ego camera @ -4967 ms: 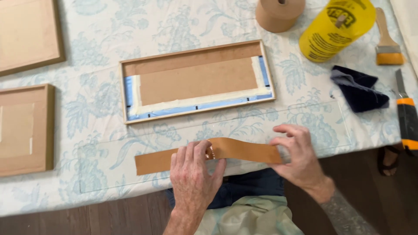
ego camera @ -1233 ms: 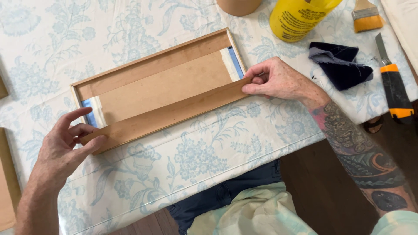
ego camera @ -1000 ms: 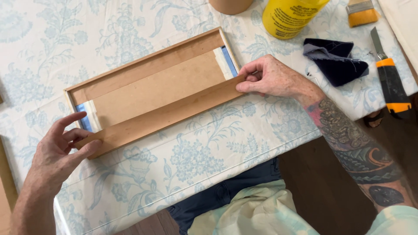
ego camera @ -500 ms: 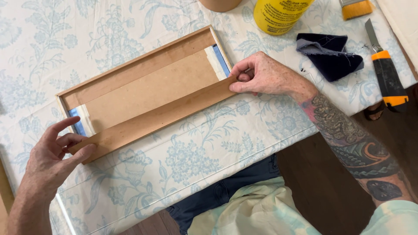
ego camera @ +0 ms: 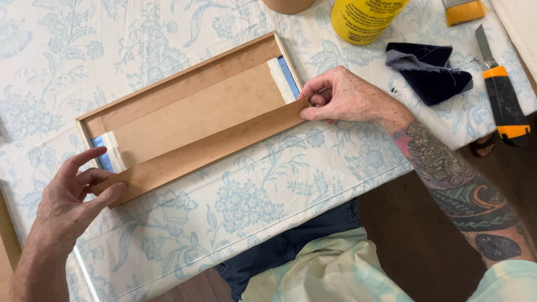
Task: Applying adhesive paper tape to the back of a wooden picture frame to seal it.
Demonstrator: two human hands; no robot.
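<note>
Two hands on one strip of brown paper tape (ego camera: pixel 198 152) right now, stretched along the near long edge of the wooden frame (ego camera: pixel 173 78), which sits face down on the blue floral tablecloth (ego camera: pixel 240 207). The left hand (ego camera: pixel 70 204) pinches the strip's end at the frame's left corner, thumb below and fingers on top; the right hand (ego camera: pixel 341 99) pinches the other end at the frame's right corner. So both are grasping the strip, neither is relaxed. As for progress, I'd say roughly halfway: the far long edge of the frame already looks covered with a similar brown strip, and the backing board (ego camera: pixel 201 114) is in place, but both short ends of the frame show bare blue and cream tape (ego camera: pixel 282 75), so those look like they're waiting for their own strips. The near strip seems lined up but can't tell if it's pressed down along its whole length yet. Off past the frame's right end sit a yellow bottle (ego camera: pixel 363 19), a dark cloth (ego camera: pixel 428 70), an orange utility knife (ego camera: pixel 500 95) and a brush (ego camera: pixel 463 10).
</note>
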